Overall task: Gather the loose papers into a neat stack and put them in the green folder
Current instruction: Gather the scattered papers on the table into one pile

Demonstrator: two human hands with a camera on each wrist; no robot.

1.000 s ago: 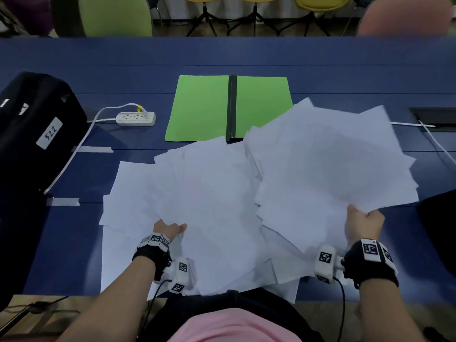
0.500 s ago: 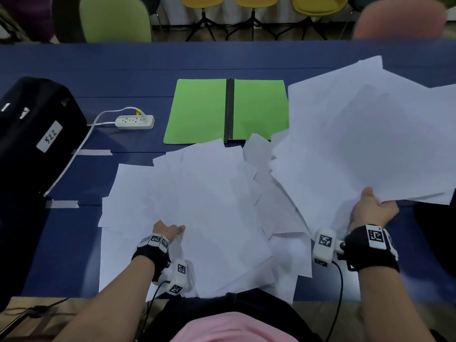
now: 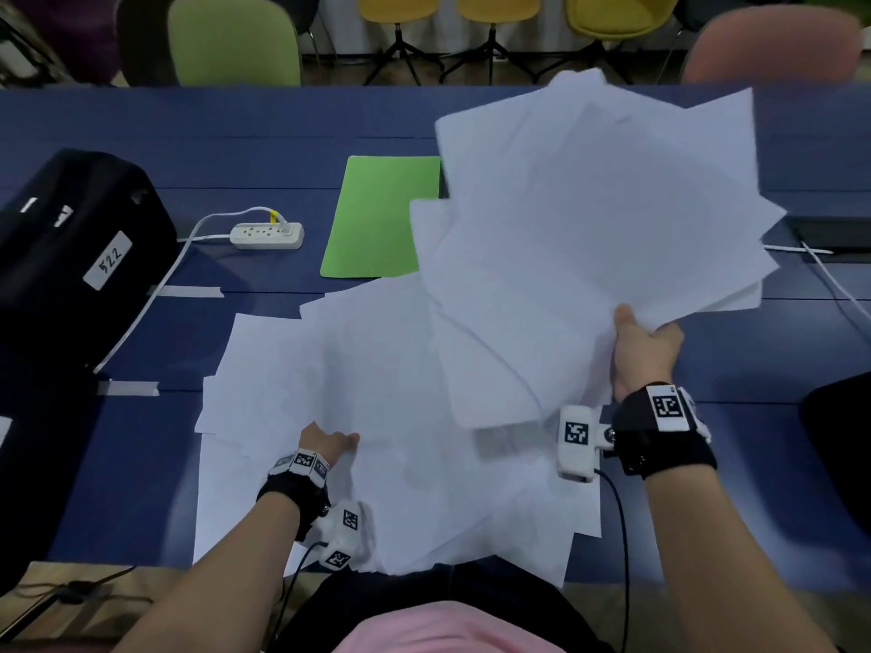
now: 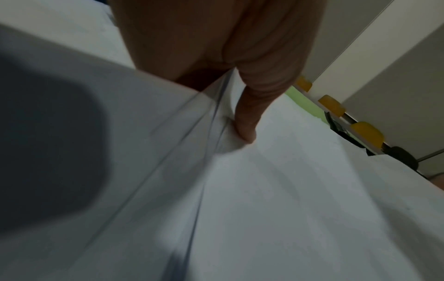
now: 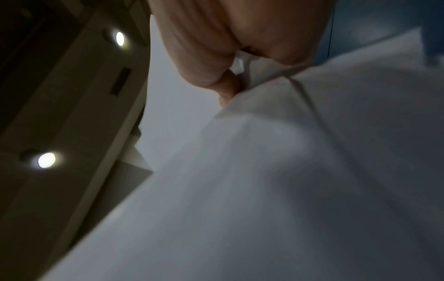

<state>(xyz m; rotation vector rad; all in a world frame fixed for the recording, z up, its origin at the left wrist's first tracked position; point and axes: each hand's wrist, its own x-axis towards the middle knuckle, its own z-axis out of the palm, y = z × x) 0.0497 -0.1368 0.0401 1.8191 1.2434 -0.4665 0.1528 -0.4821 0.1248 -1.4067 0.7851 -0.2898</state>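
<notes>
head view: right hand [image 3: 646, 351] pinches a fanned sheaf of white paper sheets [image 3: 598, 238] by its near corner, lifted off the dark blue table [image 3: 165, 332].
left hand [image 3: 328, 441] pinches the near edge of the spread white sheets still on the table [image 3: 377, 393], thumb [image 4: 247, 121] on top, likely to stop them sliding. the open flat green folder [image 3: 377, 219] lies beyond the pile, its right half hidden behind the raised sheaf. sheaf is skewed, needs squaring up before filing.
</notes>
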